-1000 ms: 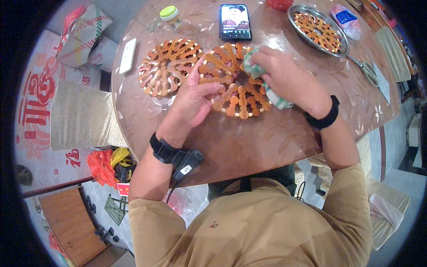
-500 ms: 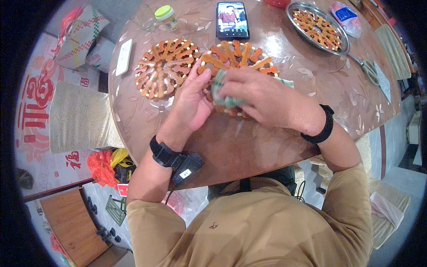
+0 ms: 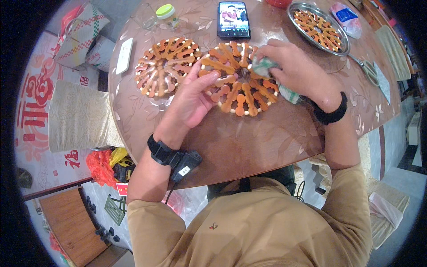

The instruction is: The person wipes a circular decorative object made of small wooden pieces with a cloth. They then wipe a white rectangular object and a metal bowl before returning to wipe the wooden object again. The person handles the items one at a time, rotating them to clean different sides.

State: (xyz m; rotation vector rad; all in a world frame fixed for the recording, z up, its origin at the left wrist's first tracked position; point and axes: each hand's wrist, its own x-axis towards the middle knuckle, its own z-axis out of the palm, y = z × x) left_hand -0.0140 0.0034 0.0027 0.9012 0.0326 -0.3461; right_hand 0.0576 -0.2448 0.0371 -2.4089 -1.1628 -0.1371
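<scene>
Two round wooden trivets of orange-brown slats and pale beads lie on the brown table (image 3: 249, 142). My left hand (image 3: 193, 100) rests flat on the left edge of the nearer trivet (image 3: 238, 80), fingers spread, pinning it down. My right hand (image 3: 296, 71) presses a green-and-white cloth (image 3: 267, 66) onto that trivet's upper right part, fingers closed around the cloth. The second trivet (image 3: 164, 66) lies just to the left, untouched.
A phone (image 3: 233, 20) with a lit screen lies behind the trivets. A metal tray (image 3: 318, 26) holds another trivet at the back right, beside a plastic bag (image 3: 344, 18). A green-lidded jar (image 3: 168, 15), a glass (image 3: 147, 17) and a white remote (image 3: 124, 55) sit at the left.
My right hand carried the cloth from the trivet's right side to its left part, then back to the upper right. My left hand stayed on the trivet.
</scene>
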